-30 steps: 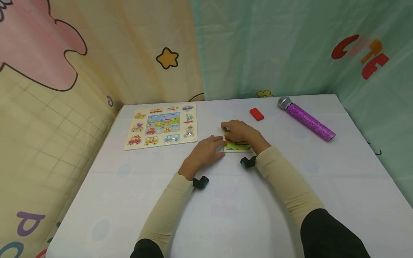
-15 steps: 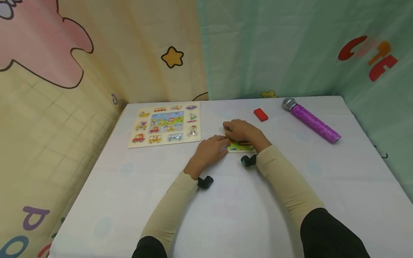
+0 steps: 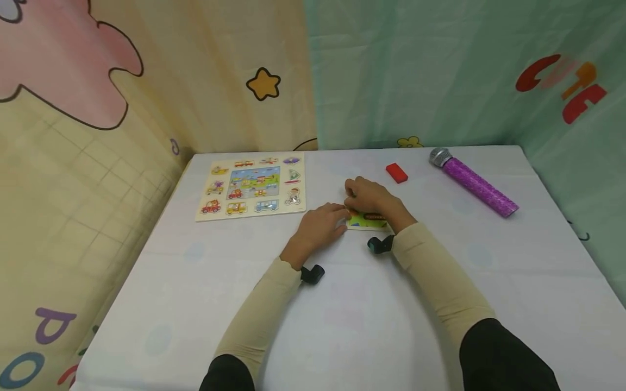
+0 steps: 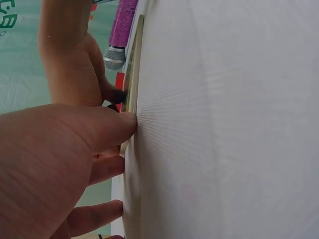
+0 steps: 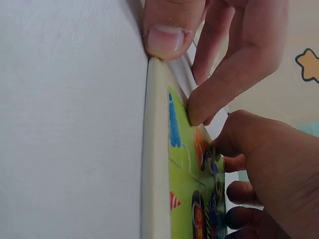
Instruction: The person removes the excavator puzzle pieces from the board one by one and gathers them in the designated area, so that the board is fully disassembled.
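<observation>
A small jigsaw puzzle (image 3: 368, 222) with a green picture lies flat on the white table, partly covered by both hands. At its near left corner rests my left hand (image 3: 319, 227), thumb at the board's edge (image 5: 156, 129) and forefinger on top, fingers fairly straight. My right hand (image 3: 374, 198) is over the puzzle's far left part with bent fingers. In the right wrist view, the right thumb and fingers (image 5: 244, 191) pinch what looks like a puzzle piece (image 5: 218, 172); its outline is mostly hidden.
A larger wooden peg puzzle (image 3: 220, 212) with vehicle pictures lies at the back left. Behind the right hand is a red block (image 3: 396, 172). A purple glittery microphone (image 3: 476, 184) lies at the back right. Printed curtains enclose the table behind.
My right hand has shifted slightly, its fingers moving a little toward the back right over the puzzle. The left hand stays at the puzzle's corner. The head view has turned slightly left.
</observation>
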{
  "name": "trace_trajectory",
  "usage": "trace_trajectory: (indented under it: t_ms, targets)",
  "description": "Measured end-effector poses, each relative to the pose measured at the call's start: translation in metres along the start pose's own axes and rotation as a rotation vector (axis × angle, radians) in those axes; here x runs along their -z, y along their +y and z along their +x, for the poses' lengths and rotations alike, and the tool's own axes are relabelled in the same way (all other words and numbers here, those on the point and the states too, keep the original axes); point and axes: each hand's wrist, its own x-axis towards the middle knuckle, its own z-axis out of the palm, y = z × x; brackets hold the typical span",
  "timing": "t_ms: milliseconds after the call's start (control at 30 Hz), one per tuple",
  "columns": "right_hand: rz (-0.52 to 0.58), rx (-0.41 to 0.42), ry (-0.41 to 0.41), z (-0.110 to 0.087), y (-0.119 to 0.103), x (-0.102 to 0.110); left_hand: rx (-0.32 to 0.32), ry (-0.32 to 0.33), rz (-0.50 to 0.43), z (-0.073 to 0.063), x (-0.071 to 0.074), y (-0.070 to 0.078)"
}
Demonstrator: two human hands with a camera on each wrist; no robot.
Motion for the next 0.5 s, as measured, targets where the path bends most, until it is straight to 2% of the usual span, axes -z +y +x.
trace_trajectory:
  t_ms: [233,500]
  targets:
    - [0.091,0.025,0.079,-0.003,0.006,-0.003,0.010,-0.002,0.004,-0.001,0.001,-0.001]
    - [0.200,0.045,0.114,-0.010,0.013,-0.008,0.004,-0.012,0.015,0.000,-0.001,-0.001]
